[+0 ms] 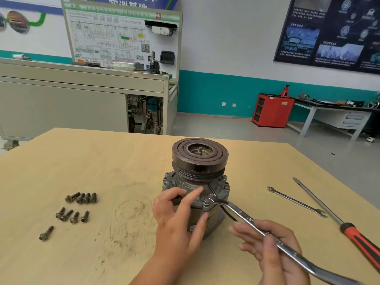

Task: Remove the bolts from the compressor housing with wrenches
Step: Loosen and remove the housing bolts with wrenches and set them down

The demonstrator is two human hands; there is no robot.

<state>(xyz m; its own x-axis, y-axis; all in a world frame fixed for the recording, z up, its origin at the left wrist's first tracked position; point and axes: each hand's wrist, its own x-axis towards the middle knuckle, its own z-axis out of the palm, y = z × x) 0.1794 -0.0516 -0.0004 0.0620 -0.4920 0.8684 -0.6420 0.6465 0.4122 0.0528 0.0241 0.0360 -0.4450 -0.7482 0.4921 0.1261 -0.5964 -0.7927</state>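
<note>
The grey compressor (197, 182) stands upright on the wooden table (102, 161), pulley end up. My left hand (181, 219) grips the near left side of its housing, fingers curled round it. A long silver wrench (246, 219) lies across my right hand (271, 247), thumb pressing on the shaft. Its open jaw sits on a bolt (205, 203) at the housing's front flange. More bolts (224, 182) stand in the flange on the right. Several removed bolts (81, 198) lie on the table at the left.
A thinner silver wrench (296, 201) and a screwdriver with a red and black handle (357, 239) lie to the right of the compressor. A grey workbench and a red cabinet stand beyond the table's far edge.
</note>
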